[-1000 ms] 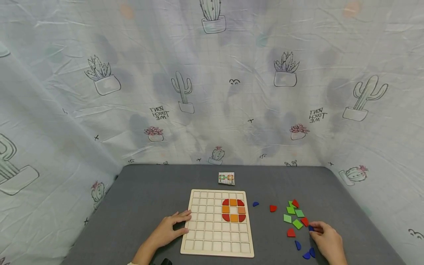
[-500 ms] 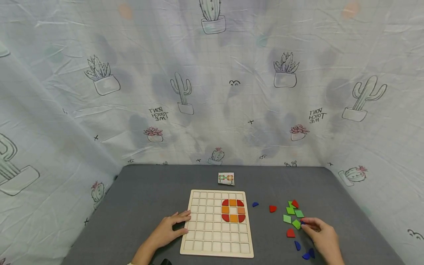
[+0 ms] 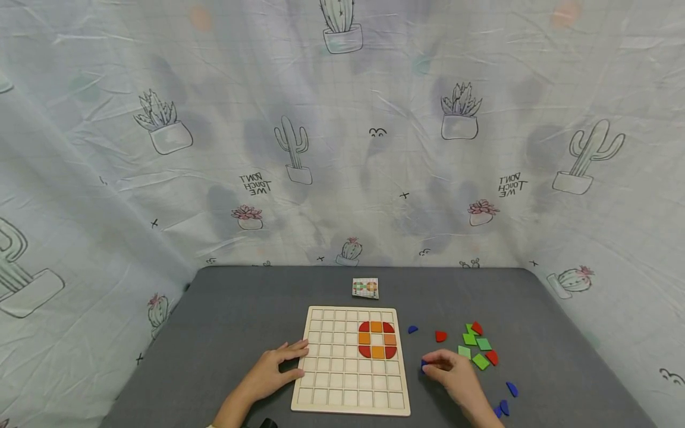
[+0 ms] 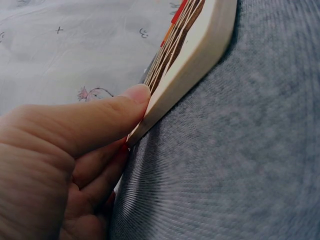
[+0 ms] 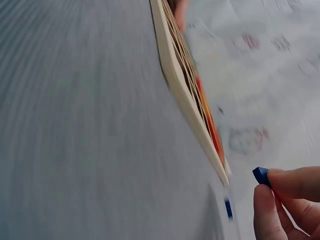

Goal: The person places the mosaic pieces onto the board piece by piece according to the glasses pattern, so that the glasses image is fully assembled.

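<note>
Between the thumb and fingertips of my right hand (image 3: 455, 377) a small blue half-round tile (image 5: 261, 176) is pinched, a short way right of the wooden grid board (image 3: 334, 380). The tile's flank shows at the fingertips in the head view, the rest being covered. My left hand (image 3: 273, 371) rests at the board's left edge, fingers spread and thumb tip (image 4: 137, 93) on the rim. On the board's upper right, red rounded corner tiles (image 3: 365, 352) and orange square tiles (image 3: 377, 327) form a ring around one bare cell.
Another blue half-round tile (image 3: 412, 329) and a red tile (image 3: 441, 336) lie right of the board. Farther right are several green tiles (image 3: 480, 361), more red tiles (image 3: 492, 357) and blue tiles (image 3: 512, 389). A printed pattern card (image 3: 365, 288) lies behind the board.
My right hand has carried the blue tile leftward from the loose tiles toward the board, uncovering a blue tile at the right. The left hand and board have stayed put.
</note>
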`<state>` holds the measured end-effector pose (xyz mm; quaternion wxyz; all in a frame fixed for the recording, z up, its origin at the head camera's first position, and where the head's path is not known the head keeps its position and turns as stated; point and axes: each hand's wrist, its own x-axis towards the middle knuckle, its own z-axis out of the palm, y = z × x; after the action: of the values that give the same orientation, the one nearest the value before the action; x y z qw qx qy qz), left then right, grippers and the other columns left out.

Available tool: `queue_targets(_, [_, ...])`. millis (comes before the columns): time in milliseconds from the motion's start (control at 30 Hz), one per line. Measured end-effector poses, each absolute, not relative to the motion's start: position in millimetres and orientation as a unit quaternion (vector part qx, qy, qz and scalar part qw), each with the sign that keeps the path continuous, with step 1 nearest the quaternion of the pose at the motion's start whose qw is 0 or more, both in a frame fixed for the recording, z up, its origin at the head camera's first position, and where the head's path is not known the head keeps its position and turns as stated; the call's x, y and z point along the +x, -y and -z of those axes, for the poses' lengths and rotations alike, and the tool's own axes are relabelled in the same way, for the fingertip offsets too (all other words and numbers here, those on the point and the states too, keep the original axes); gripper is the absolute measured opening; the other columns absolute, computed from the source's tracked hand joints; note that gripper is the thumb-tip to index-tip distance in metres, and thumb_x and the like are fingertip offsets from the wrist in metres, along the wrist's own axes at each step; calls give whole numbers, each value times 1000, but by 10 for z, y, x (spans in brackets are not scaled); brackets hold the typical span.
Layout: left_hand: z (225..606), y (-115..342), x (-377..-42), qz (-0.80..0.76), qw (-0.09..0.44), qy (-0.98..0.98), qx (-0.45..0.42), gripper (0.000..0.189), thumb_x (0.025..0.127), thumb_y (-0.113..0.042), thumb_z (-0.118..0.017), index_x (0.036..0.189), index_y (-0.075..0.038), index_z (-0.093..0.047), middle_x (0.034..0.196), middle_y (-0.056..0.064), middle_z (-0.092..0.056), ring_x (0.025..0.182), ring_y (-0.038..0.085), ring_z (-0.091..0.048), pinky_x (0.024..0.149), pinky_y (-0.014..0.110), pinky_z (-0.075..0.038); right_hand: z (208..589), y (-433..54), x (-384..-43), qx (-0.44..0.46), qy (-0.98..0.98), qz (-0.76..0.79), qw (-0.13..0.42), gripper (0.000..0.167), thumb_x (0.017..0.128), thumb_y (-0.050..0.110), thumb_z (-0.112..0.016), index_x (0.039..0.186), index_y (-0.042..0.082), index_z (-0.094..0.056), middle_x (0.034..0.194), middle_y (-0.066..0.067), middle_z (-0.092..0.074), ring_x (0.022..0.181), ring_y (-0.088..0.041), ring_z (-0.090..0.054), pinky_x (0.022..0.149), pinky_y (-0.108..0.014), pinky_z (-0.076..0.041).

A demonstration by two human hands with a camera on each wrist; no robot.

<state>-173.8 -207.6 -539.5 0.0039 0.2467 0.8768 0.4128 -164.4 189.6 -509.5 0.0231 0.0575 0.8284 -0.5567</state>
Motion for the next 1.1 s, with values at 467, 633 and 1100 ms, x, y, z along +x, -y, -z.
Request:
queue_targets(467, [5393, 2075, -1740, -411, 0, -878, 247, 47, 87, -34, -66, 127, -10, -62, 137, 9, -54, 125, 31, -52, 108, 56, -32, 5158, -1371, -1762, -4, -844, 537, 11, 10, 73, 1, -76, 82, 1, -72, 78, -5, -70, 66, -10, -60, 52, -18, -51])
queue_targets(633, [5396, 2073, -1741, -408, 1, -880, 246, 47, 87, -35, -66, 127, -10, -63, 138, 9, -54, 126, 30, -51, 108, 57, -32, 5195, -1319, -1771, -5, -854, 519, 6, 9, 72, 1, -75, 80, 3, -73, 76, -4, -69, 64, -9, -59, 51, -17, -51])
queue_targets(1100, [5413, 2081, -1755, -412, 7, -879, 241, 48, 87, -36, -67, 127, -11, -62, 138, 8, -53, 127, 30, -50, 109, 55, -31, 5218, -1268, -1761, -24, -895, 443, -33, 6, 72, 4, -76, 75, 9, -72, 70, 4, -66, 63, -6, -55, 52, -18, -46])
